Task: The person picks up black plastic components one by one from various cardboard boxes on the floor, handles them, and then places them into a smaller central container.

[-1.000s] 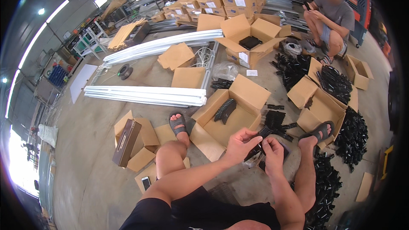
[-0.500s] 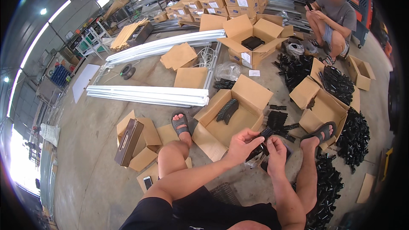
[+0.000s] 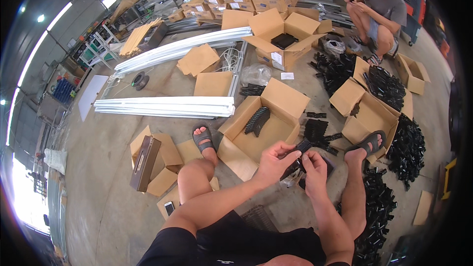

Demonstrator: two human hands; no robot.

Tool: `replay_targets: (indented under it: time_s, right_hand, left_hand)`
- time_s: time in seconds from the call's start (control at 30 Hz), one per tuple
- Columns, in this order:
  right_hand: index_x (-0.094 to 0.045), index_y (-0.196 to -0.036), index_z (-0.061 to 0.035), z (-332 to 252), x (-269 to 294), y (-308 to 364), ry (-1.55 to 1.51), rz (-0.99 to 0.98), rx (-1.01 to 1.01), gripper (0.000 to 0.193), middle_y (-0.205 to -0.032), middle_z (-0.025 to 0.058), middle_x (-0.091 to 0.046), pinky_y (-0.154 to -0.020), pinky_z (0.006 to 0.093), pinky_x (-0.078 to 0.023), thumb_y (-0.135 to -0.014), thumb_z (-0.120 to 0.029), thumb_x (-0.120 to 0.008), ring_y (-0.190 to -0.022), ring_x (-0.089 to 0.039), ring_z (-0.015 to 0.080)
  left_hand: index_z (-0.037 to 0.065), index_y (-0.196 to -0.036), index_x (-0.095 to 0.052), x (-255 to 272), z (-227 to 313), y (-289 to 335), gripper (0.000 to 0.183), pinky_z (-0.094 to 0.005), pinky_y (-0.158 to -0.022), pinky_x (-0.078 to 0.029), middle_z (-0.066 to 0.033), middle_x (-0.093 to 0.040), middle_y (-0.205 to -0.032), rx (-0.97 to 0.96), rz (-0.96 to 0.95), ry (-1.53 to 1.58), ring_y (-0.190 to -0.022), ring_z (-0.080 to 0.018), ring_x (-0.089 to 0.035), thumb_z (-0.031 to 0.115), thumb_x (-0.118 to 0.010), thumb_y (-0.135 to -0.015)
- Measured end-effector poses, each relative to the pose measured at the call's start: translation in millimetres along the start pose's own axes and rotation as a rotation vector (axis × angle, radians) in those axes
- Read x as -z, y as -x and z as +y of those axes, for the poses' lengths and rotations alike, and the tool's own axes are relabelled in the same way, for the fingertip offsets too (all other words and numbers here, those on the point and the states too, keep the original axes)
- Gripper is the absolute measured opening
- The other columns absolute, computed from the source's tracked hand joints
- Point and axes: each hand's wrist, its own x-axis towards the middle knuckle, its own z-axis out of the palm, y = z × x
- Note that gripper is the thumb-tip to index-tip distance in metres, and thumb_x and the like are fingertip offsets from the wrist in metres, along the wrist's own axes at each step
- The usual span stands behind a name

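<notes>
Fingers (image 3: pixel 292 155) of the left hand (image 3: pixel 271 164) pinch a small black part (image 3: pixel 304 145), while those of the right hand (image 3: pixel 315 171) curl close against it, too hidden to tell whether they grip. The part is held up by the near right corner of the open carton (image 3: pixel 278 130), inside which stands a slanted black row (image 3: pixel 257 121). White metal lengths (image 3: pixel 165 107) lie left of the carton.

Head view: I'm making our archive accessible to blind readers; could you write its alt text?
A person's left hand holds a small black part, with the right hand close beside it. Just beyond, an open cardboard box contains a row of black parts; loose piles lie at right, with a co-worker crouching beyond.
</notes>
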Motion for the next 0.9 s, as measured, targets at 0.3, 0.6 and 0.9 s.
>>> replay_targets:
  time_s: [0.3, 0.6, 0.9]
  right_hand:
    - [-0.061, -0.104, -0.0027, 17.9, 10.1, -5.6, 0.057, -0.040, 0.039, 0.006, -0.096, -0.0026, -0.061, -0.078, 0.0214, -0.045, -0.099, -0.007, -0.063, -0.086, -0.055, 0.0042]
    - [-0.060, -0.104, -0.0023, -1.1, 1.4, 0.8, 0.041, -0.027, 0.020, 0.008, -0.093, -0.0023, -0.062, -0.077, 0.0229, -0.047, -0.099, -0.008, -0.063, -0.085, -0.056, 0.0048]
    - [-0.060, -0.106, -0.0019, -10.8, -4.8, 2.4, -0.024, -0.053, 0.022, 0.012, -0.098, 0.0004, -0.063, -0.082, 0.0254, -0.050, -0.097, -0.007, -0.066, -0.088, -0.059, 0.0073]
  left_hand:
    - [-0.001, -0.109, -0.065, -2.1, -1.4, 3.4, 0.017, -0.0207, -0.071, -0.054, -0.0067, -0.073, -0.098, 0.045, 0.095, -0.091, -0.082, -0.0065, -0.066, 0.001, -0.071, -0.093]
    - [-0.004, -0.108, -0.064, -3.3, 0.3, 2.6, 0.016, -0.0205, -0.074, -0.053, -0.0090, -0.073, -0.100, 0.018, 0.051, -0.091, -0.084, -0.0062, -0.065, 0.000, -0.070, -0.094]
    - [-0.003, -0.108, -0.064, -5.7, 4.8, -1.8, 0.016, -0.0216, -0.075, -0.053, -0.0083, -0.073, -0.097, 0.005, 0.072, -0.088, -0.085, -0.0064, -0.065, 0.001, -0.070, -0.094]
